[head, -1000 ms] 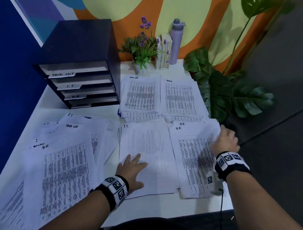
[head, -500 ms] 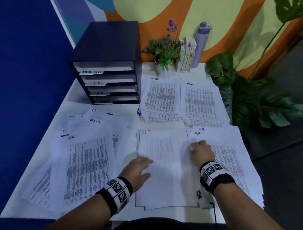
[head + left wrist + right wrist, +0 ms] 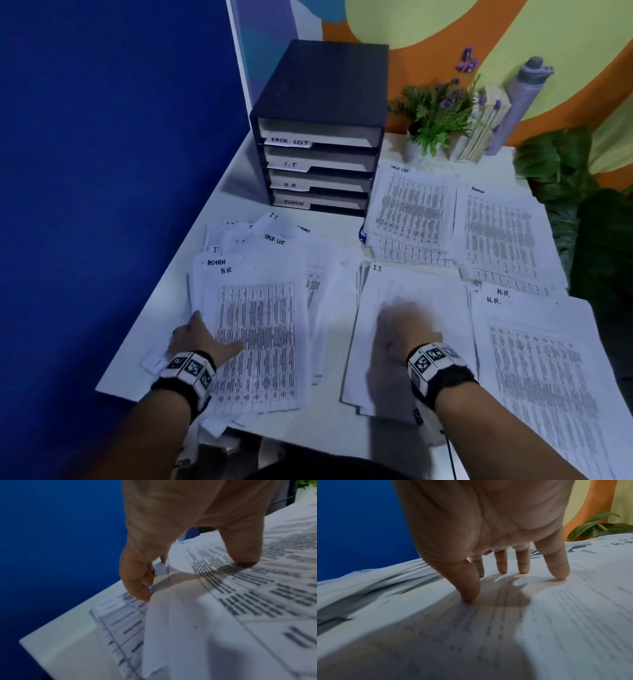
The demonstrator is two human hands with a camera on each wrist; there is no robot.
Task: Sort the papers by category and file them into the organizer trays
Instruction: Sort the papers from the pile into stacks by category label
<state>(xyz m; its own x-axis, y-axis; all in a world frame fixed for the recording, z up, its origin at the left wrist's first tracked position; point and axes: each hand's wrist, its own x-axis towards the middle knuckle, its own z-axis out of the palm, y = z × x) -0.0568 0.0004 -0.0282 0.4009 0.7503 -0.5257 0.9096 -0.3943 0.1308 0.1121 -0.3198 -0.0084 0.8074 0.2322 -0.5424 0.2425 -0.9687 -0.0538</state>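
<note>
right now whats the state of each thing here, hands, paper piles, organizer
left hand: grips the edge of the top H.R. sheet
right hand: fingertips pressed on the I.T. pile
unsorted pile: fanned, mixed labels
H.R. pile: flat
task list pile: flat
admin pile: flat
organizer: upright, four labelled trays

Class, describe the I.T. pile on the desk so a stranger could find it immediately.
Start at the black organizer and come toward the near desk edge. The I.T. pile lies under the right hand. Its top sheet shows faint print; neighbouring piles carry dark tables.
</note>
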